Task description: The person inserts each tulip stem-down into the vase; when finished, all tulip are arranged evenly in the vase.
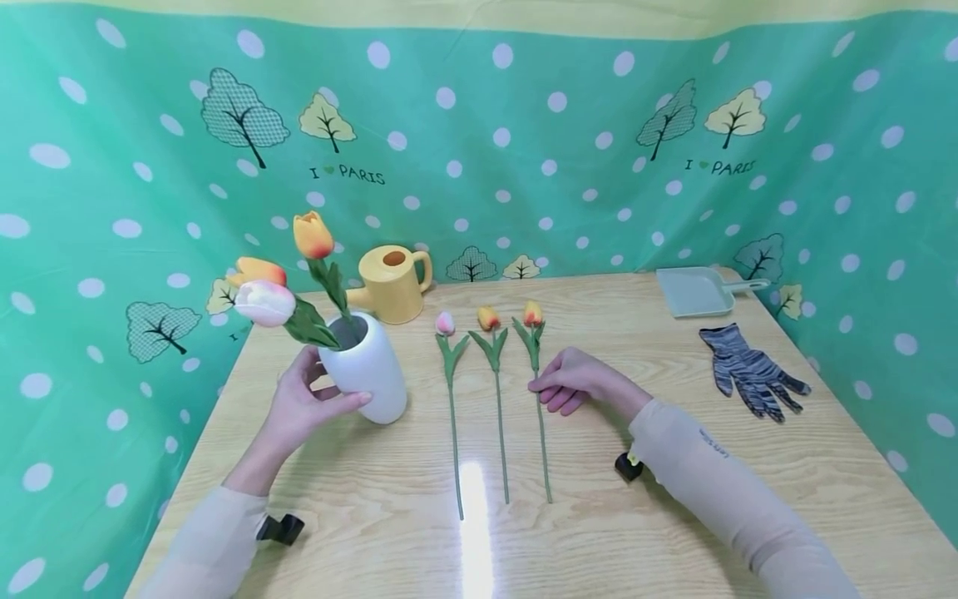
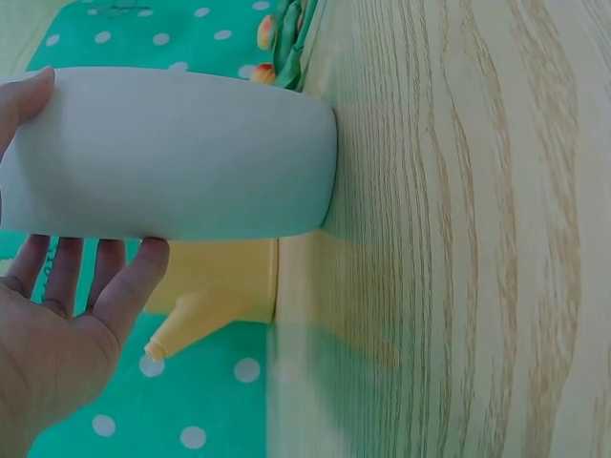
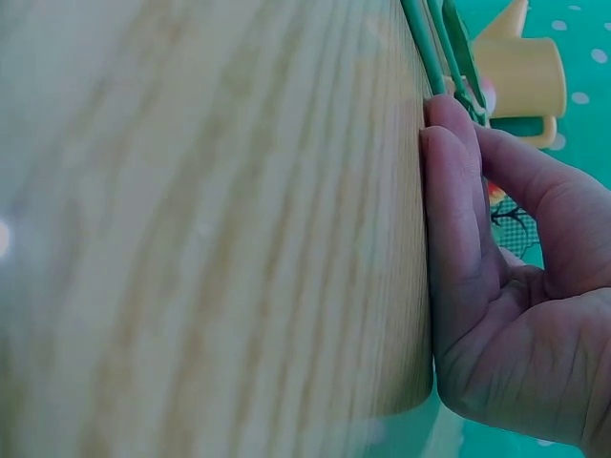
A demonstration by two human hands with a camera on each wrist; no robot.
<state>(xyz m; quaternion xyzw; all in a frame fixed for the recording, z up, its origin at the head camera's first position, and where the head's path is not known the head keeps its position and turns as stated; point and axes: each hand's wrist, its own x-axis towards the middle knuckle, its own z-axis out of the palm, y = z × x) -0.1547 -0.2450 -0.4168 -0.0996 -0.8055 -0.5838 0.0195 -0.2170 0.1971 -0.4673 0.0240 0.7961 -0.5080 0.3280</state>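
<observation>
My left hand (image 1: 297,408) grips the white vase (image 1: 374,374) from its left side, thumb across the front and fingers behind. In the left wrist view, the vase (image 2: 191,153) has its base at the tabletop. From its mouth lean an orange tulip (image 1: 313,236), a second orange one (image 1: 259,271) and a pale pink one (image 1: 265,303). Three more tulips lie side by side: pink (image 1: 445,323), orange (image 1: 489,317) and orange-red (image 1: 532,314). My right hand (image 1: 572,381) pinches the orange-red tulip's stem, fingers low against the wood in the right wrist view.
Behind the vase stands a yellow watering can (image 1: 397,291). At the back right lies a pale dustpan (image 1: 696,293), with a grey striped glove (image 1: 748,373) in front of it. A green dotted cloth (image 1: 524,108) encloses the wooden table (image 1: 599,549) at the back and sides.
</observation>
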